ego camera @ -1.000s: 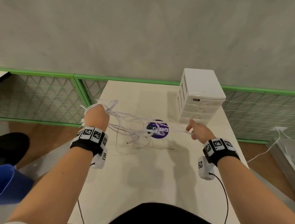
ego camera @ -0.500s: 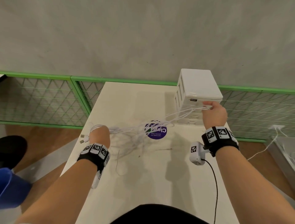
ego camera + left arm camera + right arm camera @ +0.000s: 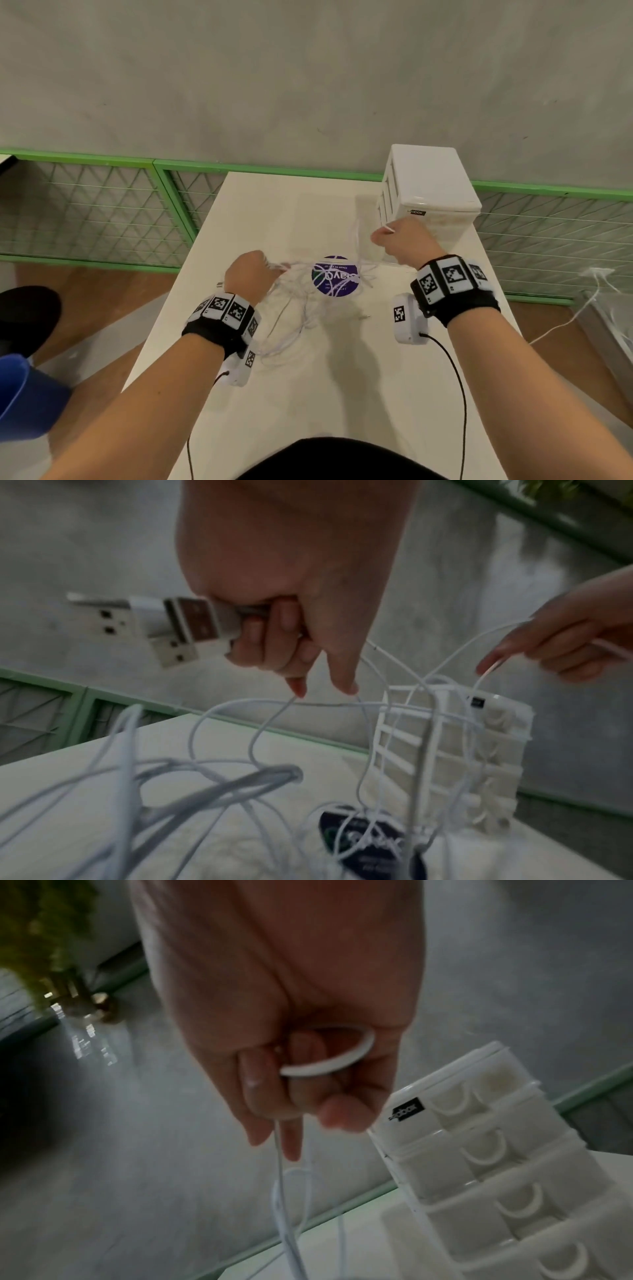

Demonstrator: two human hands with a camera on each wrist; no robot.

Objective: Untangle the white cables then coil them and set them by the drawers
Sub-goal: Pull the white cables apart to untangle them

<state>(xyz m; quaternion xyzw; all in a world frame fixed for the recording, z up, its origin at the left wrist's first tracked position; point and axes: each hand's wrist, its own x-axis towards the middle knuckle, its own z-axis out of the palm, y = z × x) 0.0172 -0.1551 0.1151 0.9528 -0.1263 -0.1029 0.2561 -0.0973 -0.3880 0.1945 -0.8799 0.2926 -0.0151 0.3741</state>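
Cables (image 3: 301,301) mid-table (image 3: 342,394); drawers (image 3: 428,192) behind, right.

A pale table (image 3: 308,394) stands against a grey plaster wall (image 3: 308,75), flanked by green-framed wire mesh panels (image 3: 85,212) above a brown wooden floor (image 3: 113,294). A blue bin (image 3: 27,397) sits lower left; a white cord (image 3: 565,318) trails across the floor at right.

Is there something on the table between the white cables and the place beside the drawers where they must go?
Nothing visible. Only the purple sticker lies flat under the white cables, short of the drawers.
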